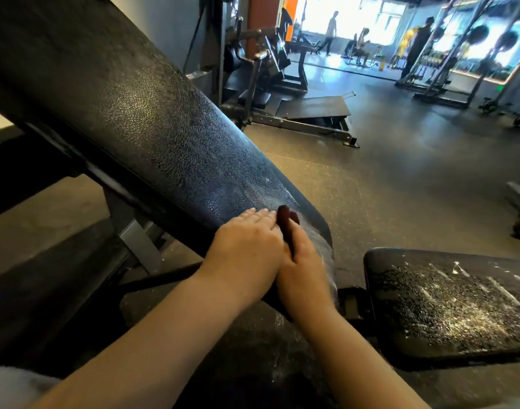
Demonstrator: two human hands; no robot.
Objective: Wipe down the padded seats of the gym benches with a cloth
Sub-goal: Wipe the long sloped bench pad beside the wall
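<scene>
Pressing against the lower end of the inclined black backrest pad (pixel 152 134), a dark red cloth (pixel 286 224) shows only partly, gripped in the right hand (pixel 304 271); the left hand (pixel 247 252) lies flat, fingers together, overlapping it, beside the streaked seat pad (pixel 447 302)

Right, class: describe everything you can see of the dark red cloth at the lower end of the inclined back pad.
The dark red cloth is mostly hidden; only a bunched, narrow fold shows, blurred, looking like soft fabric. It stands up between the two hands, the left hand lying flat beside it and the right hand gripping it from below. It rests against the lower end of the black textured back pad, where the surface looks streaked. Its full size and shape cannot be told.
</scene>
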